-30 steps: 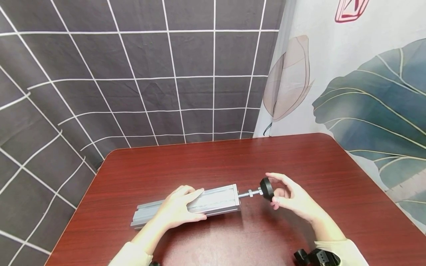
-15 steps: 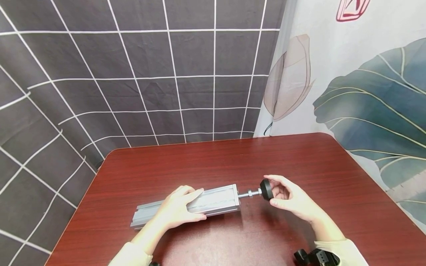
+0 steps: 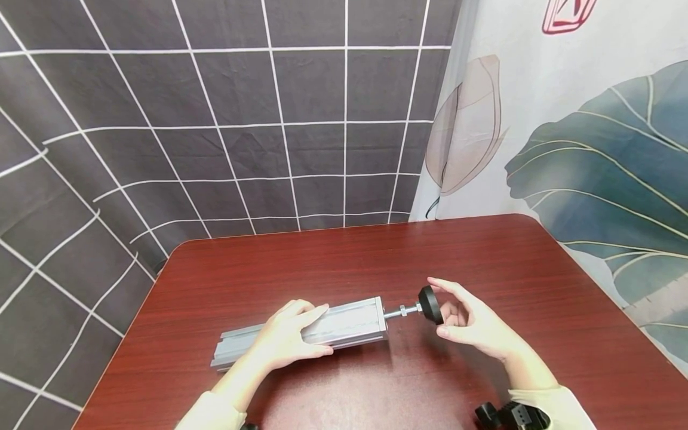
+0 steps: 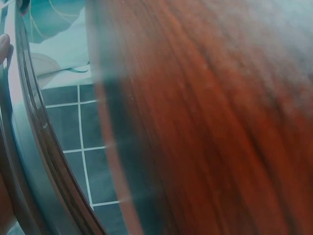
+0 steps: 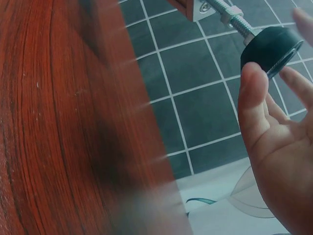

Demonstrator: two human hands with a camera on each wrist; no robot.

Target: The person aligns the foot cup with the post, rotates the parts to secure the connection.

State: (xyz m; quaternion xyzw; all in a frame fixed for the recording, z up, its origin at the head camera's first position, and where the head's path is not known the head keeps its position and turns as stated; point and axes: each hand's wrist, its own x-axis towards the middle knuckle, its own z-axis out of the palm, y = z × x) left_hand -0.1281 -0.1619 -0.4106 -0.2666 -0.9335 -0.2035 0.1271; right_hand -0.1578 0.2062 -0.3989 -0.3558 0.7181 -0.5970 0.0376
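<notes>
My left hand (image 3: 285,339) grips a silver aluminium profile (image 3: 349,322) from above, thumb along the near side. In the left wrist view the profile (image 4: 29,127) runs down the left edge. A threaded rod (image 3: 395,314) with a nut (image 5: 231,16) sticks out of its right end, carrying a black round levelling foot (image 3: 430,305). My right hand (image 3: 478,319) has its fingers curled loosely round that levelling foot. In the right wrist view the thumb (image 5: 253,85) lies at the foot's rim, and the index fingertip stands slightly off the opposite side.
The dark red wooden table (image 3: 322,263) has its far edge in front of a grey grid-patterned curtain (image 3: 312,149). A white leaf-printed curtain (image 3: 537,119) hangs at the right. A black wrist device (image 3: 516,415) shows under the right sleeve.
Half a second ago my right thumb and fingers sat closer on the levelling foot; now they have spread a little and the foot has tilted slightly. My left hand and the profile stay put.
</notes>
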